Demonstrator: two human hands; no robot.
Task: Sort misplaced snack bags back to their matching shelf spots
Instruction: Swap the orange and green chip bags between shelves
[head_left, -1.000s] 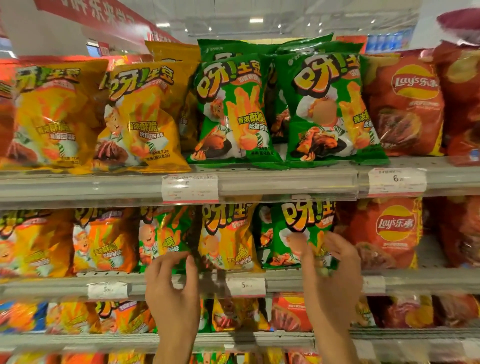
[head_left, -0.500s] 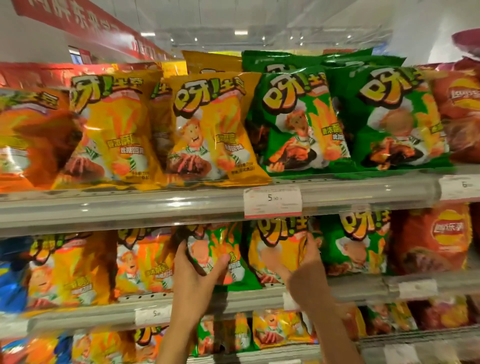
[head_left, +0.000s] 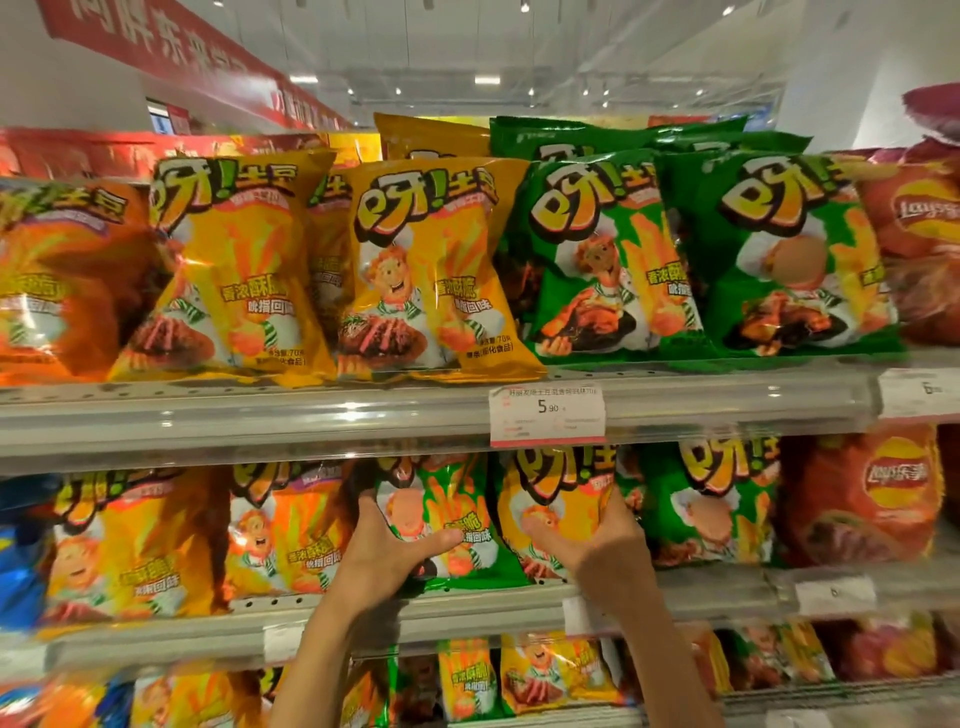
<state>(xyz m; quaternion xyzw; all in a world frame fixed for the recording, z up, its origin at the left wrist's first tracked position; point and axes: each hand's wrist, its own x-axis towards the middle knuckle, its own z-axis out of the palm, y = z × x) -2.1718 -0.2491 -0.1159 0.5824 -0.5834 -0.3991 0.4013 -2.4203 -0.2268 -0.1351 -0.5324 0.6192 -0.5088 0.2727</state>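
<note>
Head view, close, facing shelves (head_left: 311, 415)

green snack bag (head_left: 447, 519) and yellow snack bag (head_left: 558, 512) – upright, side by side on the middle shelf (head_left: 467, 616).

Grey metal shelf tiers (head_left: 260, 415) with clear plastic price rails and a white price label (head_left: 547, 415) stand under a white ceiling (head_left: 467, 47) with small bright lights, beside a red hanging banner (head_left: 156, 47).
</note>
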